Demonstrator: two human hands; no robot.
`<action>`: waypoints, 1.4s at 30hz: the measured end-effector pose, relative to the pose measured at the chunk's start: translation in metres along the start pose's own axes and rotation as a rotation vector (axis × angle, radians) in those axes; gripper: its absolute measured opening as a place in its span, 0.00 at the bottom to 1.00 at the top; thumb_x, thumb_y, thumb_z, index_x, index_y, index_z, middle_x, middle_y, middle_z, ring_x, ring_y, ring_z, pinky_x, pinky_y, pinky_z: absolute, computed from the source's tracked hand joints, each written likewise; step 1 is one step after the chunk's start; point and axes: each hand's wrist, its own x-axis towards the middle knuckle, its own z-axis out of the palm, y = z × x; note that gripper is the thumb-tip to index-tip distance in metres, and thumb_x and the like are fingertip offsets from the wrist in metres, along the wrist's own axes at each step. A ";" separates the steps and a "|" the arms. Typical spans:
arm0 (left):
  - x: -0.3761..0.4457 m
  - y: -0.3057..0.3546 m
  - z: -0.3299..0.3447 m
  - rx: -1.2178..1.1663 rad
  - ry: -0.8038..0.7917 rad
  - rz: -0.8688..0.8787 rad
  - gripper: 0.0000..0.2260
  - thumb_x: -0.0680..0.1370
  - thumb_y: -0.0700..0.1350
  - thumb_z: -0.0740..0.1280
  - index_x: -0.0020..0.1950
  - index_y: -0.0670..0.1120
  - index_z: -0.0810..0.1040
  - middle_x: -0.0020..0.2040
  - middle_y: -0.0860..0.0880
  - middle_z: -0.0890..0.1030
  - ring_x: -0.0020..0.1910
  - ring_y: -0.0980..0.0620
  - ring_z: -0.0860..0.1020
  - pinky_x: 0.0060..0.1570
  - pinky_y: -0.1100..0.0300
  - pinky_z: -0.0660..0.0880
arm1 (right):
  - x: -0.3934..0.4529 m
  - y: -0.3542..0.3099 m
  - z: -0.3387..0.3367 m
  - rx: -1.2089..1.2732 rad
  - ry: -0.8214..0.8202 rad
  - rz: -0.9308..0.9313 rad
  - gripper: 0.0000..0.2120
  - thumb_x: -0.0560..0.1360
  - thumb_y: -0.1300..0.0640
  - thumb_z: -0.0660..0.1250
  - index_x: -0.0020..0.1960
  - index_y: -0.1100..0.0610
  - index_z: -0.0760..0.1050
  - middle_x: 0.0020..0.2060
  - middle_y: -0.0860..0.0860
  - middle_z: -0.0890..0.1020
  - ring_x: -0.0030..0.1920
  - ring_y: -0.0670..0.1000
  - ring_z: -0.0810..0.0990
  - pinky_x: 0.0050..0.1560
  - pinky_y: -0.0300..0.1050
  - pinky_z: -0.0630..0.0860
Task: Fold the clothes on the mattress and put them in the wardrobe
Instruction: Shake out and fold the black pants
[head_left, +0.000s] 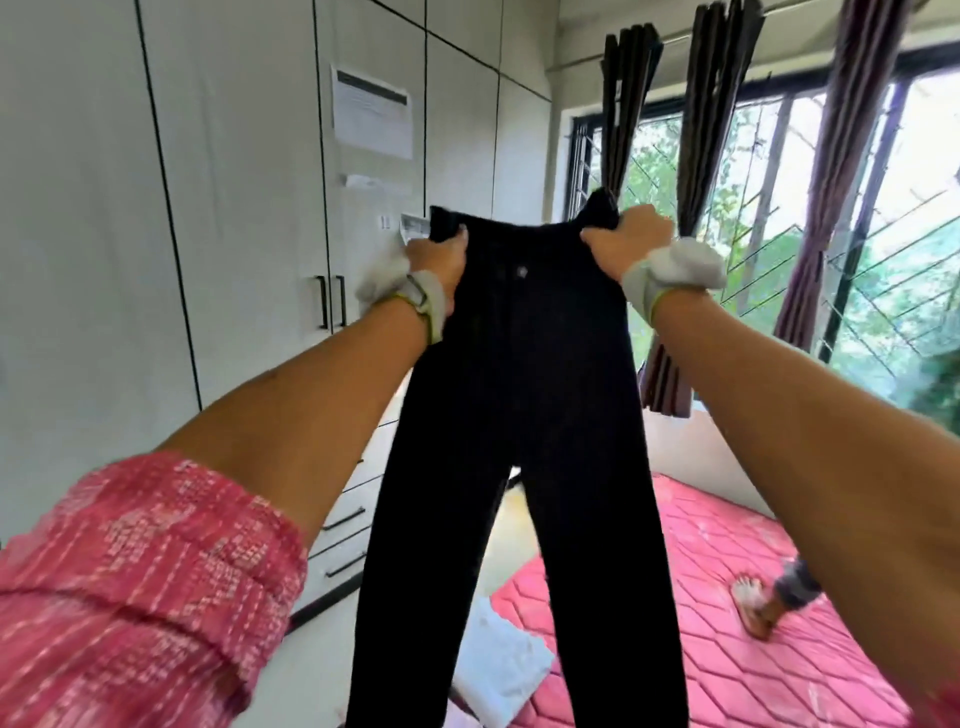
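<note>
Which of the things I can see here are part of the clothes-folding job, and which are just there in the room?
Part of the job:
- black trousers, held up by the waistband
- left hand and right hand, gripping it
- pink mattress
- white cloth lying on the mattress
- wardrobe, doors closed

Just there:
- curtains
- window
- paper notice on a wardrobe door

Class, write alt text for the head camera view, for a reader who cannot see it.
Left hand and right hand grip the waistband of black trousers, held up with legs hanging, above a pink mattress beside a closed white wardrobe.
</note>
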 end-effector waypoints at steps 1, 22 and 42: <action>0.000 0.002 0.011 -0.041 -0.023 -0.008 0.20 0.76 0.50 0.70 0.61 0.38 0.76 0.56 0.43 0.80 0.53 0.45 0.80 0.56 0.51 0.78 | -0.003 -0.013 0.003 -0.005 0.018 -0.040 0.25 0.75 0.41 0.62 0.56 0.63 0.76 0.54 0.60 0.80 0.56 0.62 0.78 0.48 0.47 0.71; -0.023 0.023 0.016 -0.331 -0.702 -0.174 0.10 0.74 0.48 0.63 0.50 0.43 0.74 0.47 0.43 0.73 0.49 0.45 0.74 0.68 0.52 0.64 | 0.006 -0.025 0.012 -0.129 0.143 -0.860 0.37 0.71 0.28 0.52 0.64 0.56 0.72 0.67 0.53 0.67 0.67 0.57 0.64 0.64 0.51 0.59; -0.016 0.023 -0.004 -0.199 -0.709 -0.107 0.21 0.82 0.58 0.52 0.49 0.43 0.76 0.46 0.43 0.77 0.46 0.46 0.79 0.52 0.54 0.76 | 0.010 -0.035 0.018 -0.274 0.102 -0.928 0.39 0.69 0.25 0.53 0.48 0.62 0.78 0.53 0.55 0.75 0.54 0.57 0.73 0.50 0.51 0.70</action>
